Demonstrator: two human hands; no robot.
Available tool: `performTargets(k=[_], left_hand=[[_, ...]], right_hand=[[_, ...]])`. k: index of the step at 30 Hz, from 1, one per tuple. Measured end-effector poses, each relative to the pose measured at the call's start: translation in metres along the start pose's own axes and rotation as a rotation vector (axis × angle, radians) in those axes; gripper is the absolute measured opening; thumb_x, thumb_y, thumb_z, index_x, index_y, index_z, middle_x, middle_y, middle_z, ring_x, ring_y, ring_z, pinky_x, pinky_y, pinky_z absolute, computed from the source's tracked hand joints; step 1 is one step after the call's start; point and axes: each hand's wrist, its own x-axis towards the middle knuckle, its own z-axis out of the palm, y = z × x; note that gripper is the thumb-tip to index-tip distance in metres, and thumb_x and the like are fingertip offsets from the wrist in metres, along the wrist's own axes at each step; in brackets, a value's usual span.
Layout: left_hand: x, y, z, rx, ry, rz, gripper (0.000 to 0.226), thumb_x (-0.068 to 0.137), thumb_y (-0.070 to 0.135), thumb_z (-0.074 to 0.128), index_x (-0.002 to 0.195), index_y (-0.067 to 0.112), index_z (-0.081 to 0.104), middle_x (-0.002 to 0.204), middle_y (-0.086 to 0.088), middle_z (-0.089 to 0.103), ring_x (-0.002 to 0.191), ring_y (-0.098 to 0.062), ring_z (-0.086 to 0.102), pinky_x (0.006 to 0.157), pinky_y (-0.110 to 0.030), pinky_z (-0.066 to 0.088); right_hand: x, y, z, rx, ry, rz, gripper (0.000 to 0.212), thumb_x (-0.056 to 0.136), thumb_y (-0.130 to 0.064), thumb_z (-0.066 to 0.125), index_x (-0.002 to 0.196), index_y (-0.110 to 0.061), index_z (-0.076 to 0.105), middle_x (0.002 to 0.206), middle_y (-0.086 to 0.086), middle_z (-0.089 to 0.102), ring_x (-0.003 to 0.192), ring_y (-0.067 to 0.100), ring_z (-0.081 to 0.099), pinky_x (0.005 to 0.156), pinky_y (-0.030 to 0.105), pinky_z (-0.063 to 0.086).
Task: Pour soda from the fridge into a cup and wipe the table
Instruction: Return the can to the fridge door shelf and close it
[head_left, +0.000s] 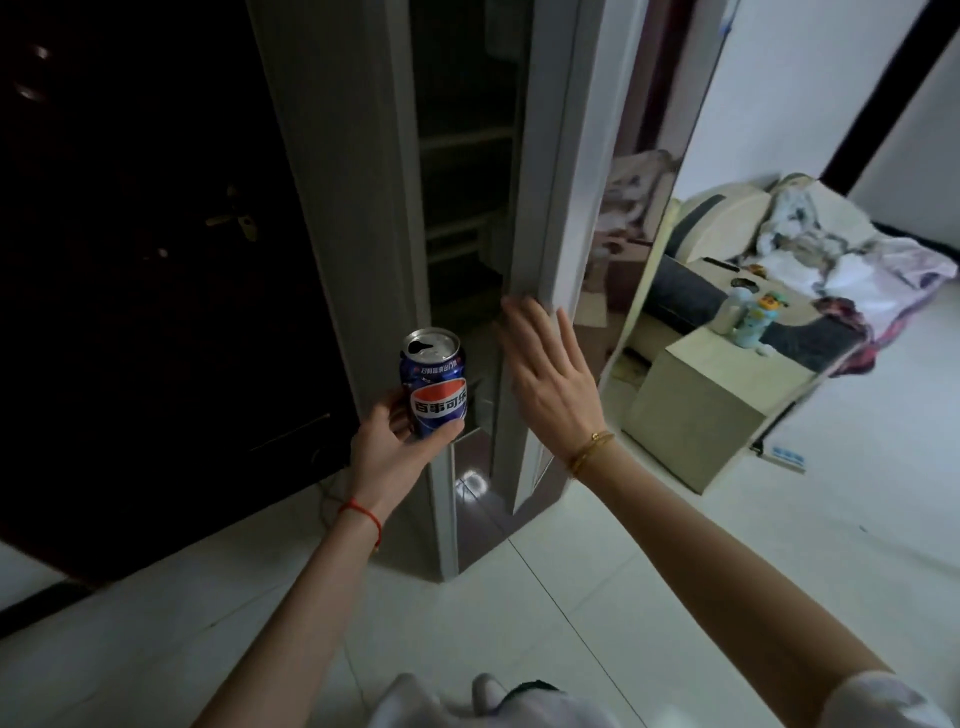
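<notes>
My left hand (387, 441) grips a blue soda can (435, 384) around its lower half, upright, its top tab opening visible. The can hangs in front of the open fridge (467, 208), whose dark shelves show inside. My right hand (545, 374) has straight fingers laid flat against the edge of the fridge door (571, 156), which stands partly open with a glossy, reflective front. No cup shows in this view.
A dark door (130, 260) with a brass handle stands to the left of the fridge. At right is a low beige table (717, 405) with small bottles (748, 317), and behind it a sofa (779, 244) with crumpled blankets. White tiled floor lies underfoot.
</notes>
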Motion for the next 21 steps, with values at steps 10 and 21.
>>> performTargets(k=[10,21], left_hand=[[-0.025,0.031,0.064,-0.036,-0.251,0.062,0.058,0.070,0.011,0.084,0.119,0.022,0.054,0.106,0.012,0.062,0.095,0.005,0.059,0.071,-0.011,0.050],[-0.052,0.069,0.149,-0.070,-0.375,0.163,0.056,0.073,0.012,0.082,0.120,0.023,0.055,0.106,0.015,0.063,0.090,0.012,0.063,0.070,-0.005,0.049]], right_hand=[[-0.065,0.041,-0.047,0.111,0.065,0.471,0.073,0.088,-0.008,0.051,0.151,0.000,0.013,0.158,0.023,0.009,0.149,0.034,0.005,0.118,0.049,0.022],[-0.136,0.122,-0.072,0.125,0.041,0.689,0.074,0.092,-0.006,0.047,0.152,-0.004,0.006,0.161,0.013,0.010,0.150,0.022,0.005,0.120,0.043,0.021]])
